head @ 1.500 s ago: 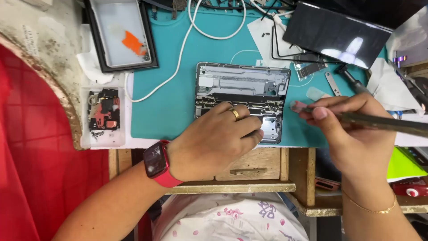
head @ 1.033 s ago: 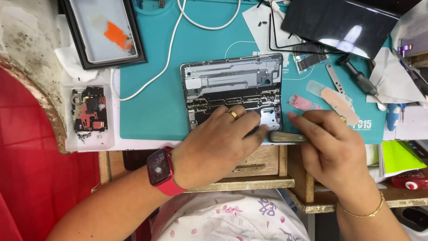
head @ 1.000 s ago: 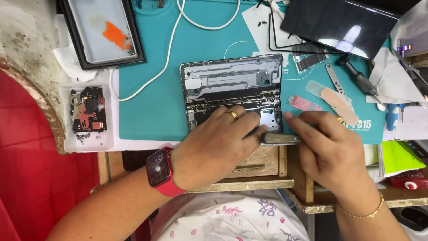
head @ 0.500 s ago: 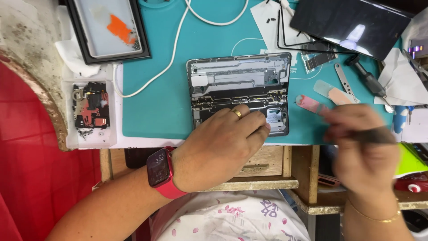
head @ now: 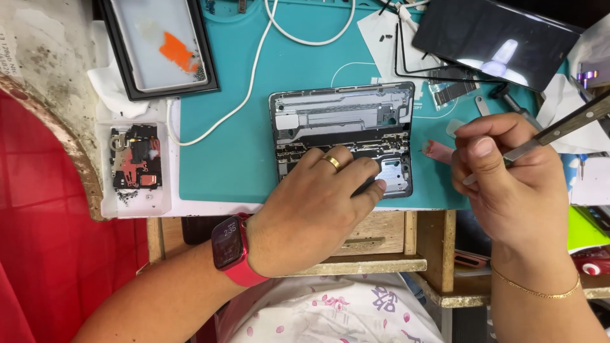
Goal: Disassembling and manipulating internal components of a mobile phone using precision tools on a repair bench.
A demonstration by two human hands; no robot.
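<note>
The left hand [head: 311, 206] lies spread, pressing the opened grey device [head: 343, 136] flat on the teal mat [head: 235, 159] of the counter. The right hand [head: 508, 184], which was at the device's edge, has lifted clear, pinching thin metal tweezers [head: 559, 130], so the work there is paused.

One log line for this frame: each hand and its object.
left hand: pressing on opened device frame | right hand: holding tweezers, lifted beside frame | surface: teal mat

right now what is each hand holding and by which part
The right hand pinches metal tweezers near their lower end, the rest slanting up to the right. The left hand grips nothing; its fingers press flat on the opened device frame.
</note>
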